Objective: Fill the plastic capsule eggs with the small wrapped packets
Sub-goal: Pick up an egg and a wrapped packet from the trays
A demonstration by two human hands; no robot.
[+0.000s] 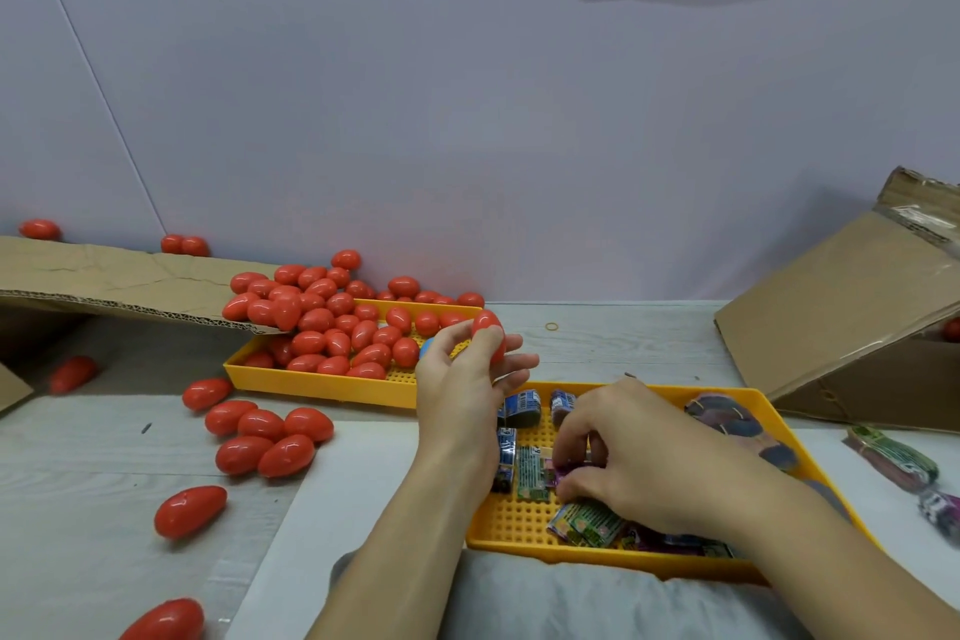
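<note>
Honestly can't say how far in I am, but it looks like loads left. My left hand point(467, 369) has its fingers curled round one red capsule egg point(489, 333), holding it up just above the near edge of the back yellow tray point(311, 382); it looks shut to me, so I'd guess it needs popping open before anything goes in. My right hand point(639, 462) is down in the front yellow tray point(519, 543), fingertips pinching at a purple packet point(566, 474) in the middle of it, though my own fingers hide most of it so I can't swear how firm the grip is. Which eggs are already filled? No way to tell by looking, they're all closed red shells. There's a loose cluster of eggs point(265, 436) on the surface to my left and a couple more strays closer to me, and my guess is that's the done pile, but it's only a guess. The back tray is heaped with a pile of red eggs point(332, 327) that spills over the far rim toward the wall, and something blue point(426, 347) peeks out beside my left hand. The front tray holds small wrapped packets: blue ones point(519, 408) at the far end, green ones point(587, 525) near me, darker bundles point(727, 418) in the right corner. More rubber-banded bundles point(893, 457) sit on the surface just right of that tray, and a tipped cardboard box point(831, 317) is beyond them. Another cardboard flap point(119, 280) on the left has eggs on and under it.
</note>
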